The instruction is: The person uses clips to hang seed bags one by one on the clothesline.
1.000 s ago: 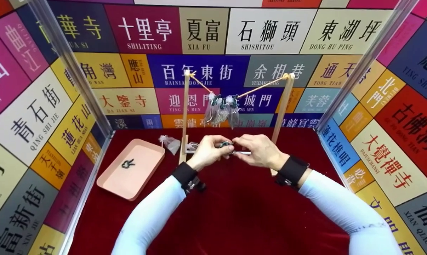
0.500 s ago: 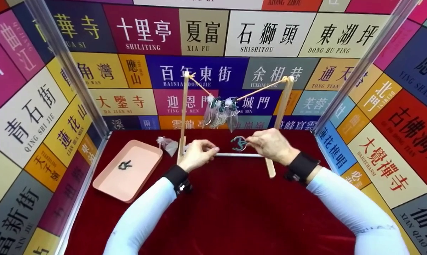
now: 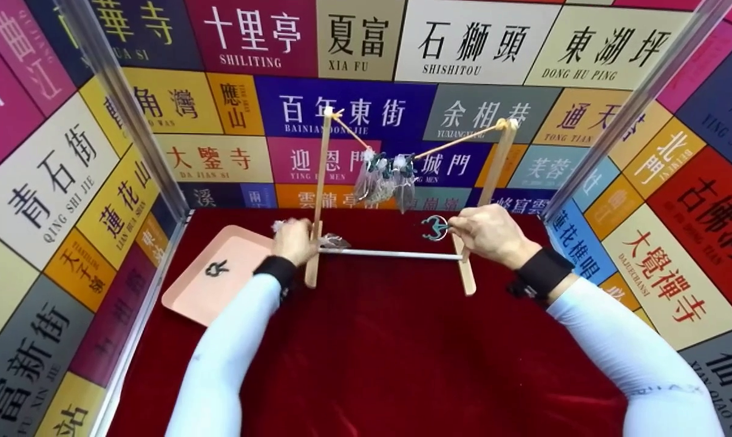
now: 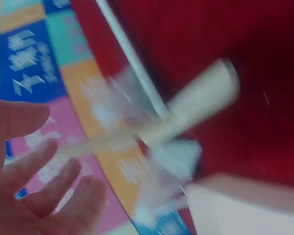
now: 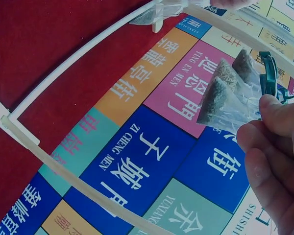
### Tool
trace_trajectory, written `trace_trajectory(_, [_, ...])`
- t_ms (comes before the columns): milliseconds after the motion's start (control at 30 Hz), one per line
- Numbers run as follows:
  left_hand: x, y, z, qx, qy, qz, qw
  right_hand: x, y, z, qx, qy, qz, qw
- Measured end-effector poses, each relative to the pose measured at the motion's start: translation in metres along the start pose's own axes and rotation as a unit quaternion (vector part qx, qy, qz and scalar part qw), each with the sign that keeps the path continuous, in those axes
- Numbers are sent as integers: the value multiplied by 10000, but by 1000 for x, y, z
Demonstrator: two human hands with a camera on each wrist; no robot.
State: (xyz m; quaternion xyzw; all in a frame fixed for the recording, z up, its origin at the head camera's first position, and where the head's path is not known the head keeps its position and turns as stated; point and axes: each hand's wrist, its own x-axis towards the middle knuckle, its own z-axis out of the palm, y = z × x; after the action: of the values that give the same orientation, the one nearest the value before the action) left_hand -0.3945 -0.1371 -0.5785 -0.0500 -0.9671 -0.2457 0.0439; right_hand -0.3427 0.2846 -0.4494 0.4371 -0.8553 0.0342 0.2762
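My right hand pinches a green clip with a ring-like outline, held out near the right wooden post. In the right wrist view this clip sits between thumb and fingers. My left hand is beside the left post, over a small sheer sachet that it mostly covers. Its fingers are loosely spread in the left wrist view, with nothing between them; the sachet appears blurred there. Several filled sheer sachets hang from a sagging cord, fastened with green clips.
Two wooden posts carry the cord, joined low down by a white rod. Another sachet lies by the left post. A pink tray with a dark green clip stands at left. Printed panels surround the red cloth.
The hands have parted from the middle. My right hand has moved right, carrying the green clip; my left hand has shifted left to the sachet beside the post.
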Motion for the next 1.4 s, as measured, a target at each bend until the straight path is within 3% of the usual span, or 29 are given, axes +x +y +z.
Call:
trace_trajectory(100, [18,-18,1,497,-15,-312,9983,-1,2,0,4,-44,51,10000])
trace_trajectory(200, [29,-33,2,786,-268,-695,9941,-4,3,3,101,-52,105,9999])
trace_trajectory(400, [45,-53,0,724,-465,-1161,9895,-7,6,4,174,-67,224,9996])
trace_trajectory(567, [47,-64,4,697,-869,-1251,9859,-15,9,8,289,-225,364,9987])
trace_trajectory(700, [43,-70,15,580,-829,-1106,9887,-25,8,11,384,-312,427,9979])
trace_trajectory(833, [39,-75,26,528,-326,-915,9939,-27,7,15,465,-450,355,9973])
trace_trajectory(1000, [43,-68,30,346,190,-309,9987,-28,9,15,475,-462,372,9971])
trace_trajectory(1100, [45,-61,22,285,215,-66,9993,-28,11,16,439,-425,371,9974])
trace_trajectory(1267, [34,-49,1,337,164,275,9989,-26,10,14,443,-559,234,9972])
trace_trajectory(1400, [28,-29,-16,306,205,872,9955,-26,10,6,435,-621,410,9963])
